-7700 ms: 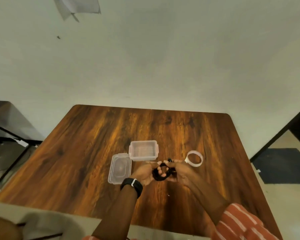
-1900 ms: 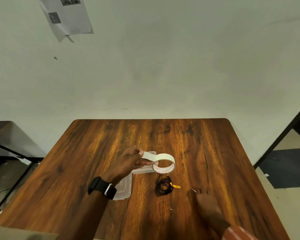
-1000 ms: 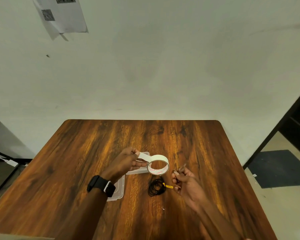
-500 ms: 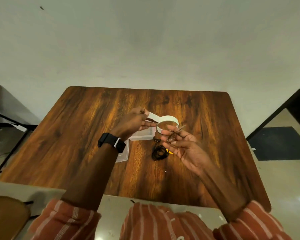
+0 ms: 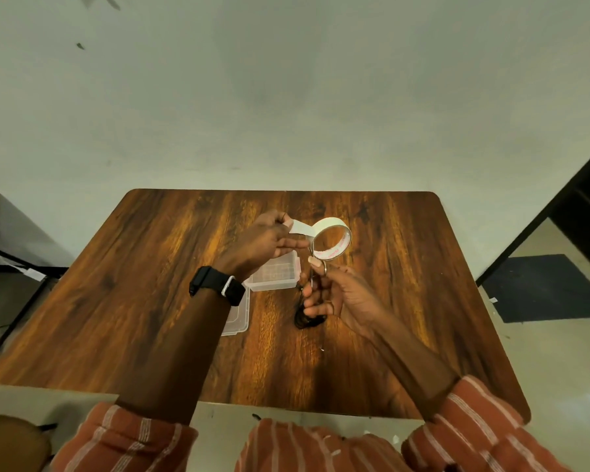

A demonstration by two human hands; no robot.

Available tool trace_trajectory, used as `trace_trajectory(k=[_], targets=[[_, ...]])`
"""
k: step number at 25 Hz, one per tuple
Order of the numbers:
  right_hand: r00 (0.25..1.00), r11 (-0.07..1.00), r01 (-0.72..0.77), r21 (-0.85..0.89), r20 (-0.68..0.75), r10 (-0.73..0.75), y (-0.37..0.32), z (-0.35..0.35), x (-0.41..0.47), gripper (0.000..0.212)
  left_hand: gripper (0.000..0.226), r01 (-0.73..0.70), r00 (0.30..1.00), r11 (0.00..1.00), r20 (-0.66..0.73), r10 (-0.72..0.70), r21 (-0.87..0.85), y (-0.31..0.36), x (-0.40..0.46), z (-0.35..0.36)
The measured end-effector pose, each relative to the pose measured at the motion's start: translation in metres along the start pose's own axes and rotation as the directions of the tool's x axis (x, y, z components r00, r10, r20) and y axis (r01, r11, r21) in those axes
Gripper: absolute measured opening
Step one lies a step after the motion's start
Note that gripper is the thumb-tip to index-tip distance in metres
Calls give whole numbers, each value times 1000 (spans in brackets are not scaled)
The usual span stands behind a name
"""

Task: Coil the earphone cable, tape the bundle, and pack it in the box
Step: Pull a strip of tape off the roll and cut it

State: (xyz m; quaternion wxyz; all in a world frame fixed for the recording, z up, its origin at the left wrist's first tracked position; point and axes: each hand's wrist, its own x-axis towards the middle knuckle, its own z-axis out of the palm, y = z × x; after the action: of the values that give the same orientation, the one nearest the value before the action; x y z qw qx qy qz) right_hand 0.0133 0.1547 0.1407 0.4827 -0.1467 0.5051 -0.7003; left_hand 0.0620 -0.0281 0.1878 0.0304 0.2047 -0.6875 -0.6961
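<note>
Bare table (image 5: 406,267) right of box (image 5: 273,275)

The place looks like a plain room in an office or a home, though the view shows too little to settle which. A wood-grain desk (image 5: 171,284) stands against a bare pale wall (image 5: 286,97). At nine o'clock sits a second dark table (image 5: 11,226) on thin black legs. At three o'clock a dark doorway (image 5: 579,206) opens onto a glossy tiled floor (image 5: 559,369) with a dark mat (image 5: 542,287).
</note>
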Motion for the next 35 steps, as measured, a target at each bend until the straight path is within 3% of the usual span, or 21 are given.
trace_trajectory(k=[8, 14, 20, 24, 28, 31, 33, 35], targets=[[998, 999, -18, 49, 54, 15, -16, -6, 13, 41, 14, -67, 998, 994, 25, 65, 85, 14, -10, -1], [993, 998, -17, 63, 115, 9, -25, -11, 15, 34, 11, -145, 989, 956, 46, 137, 253, 22, -17, -3], [993, 995, 97, -29, 72, -94, -23, -13, 19, 11, 13, -139, 988, 981, 78, 130, 135, 21, -13, -3], [979, 999, 18, 29, 201, -23, -31, -27, 23, 34, 16, -44, 990, 985, 123, 65, -167, 18, -10, -1], [978, 995, 57, -86, 206, -38, -36, -37, 19, 45, 17, 38, 985, 949, 172, 17, -313, 14, -10, 1], [958, 999, 29, 30, 283, -37, -26, -48, 13, 55, 21, 68, 977, 956, 214, -5, -287, 15, -8, 6], [883, 978, -113, 173, 468, 19, -19, -58, 11, 65, 21, 64, 972, 973, 234, -11, -220, 16, -6, 10], [803, 965, -190, 182, 595, 45, -20, -72, 10, 74, 21, 57, 974, 985, 225, -19, -163, 20, -3, 10]])
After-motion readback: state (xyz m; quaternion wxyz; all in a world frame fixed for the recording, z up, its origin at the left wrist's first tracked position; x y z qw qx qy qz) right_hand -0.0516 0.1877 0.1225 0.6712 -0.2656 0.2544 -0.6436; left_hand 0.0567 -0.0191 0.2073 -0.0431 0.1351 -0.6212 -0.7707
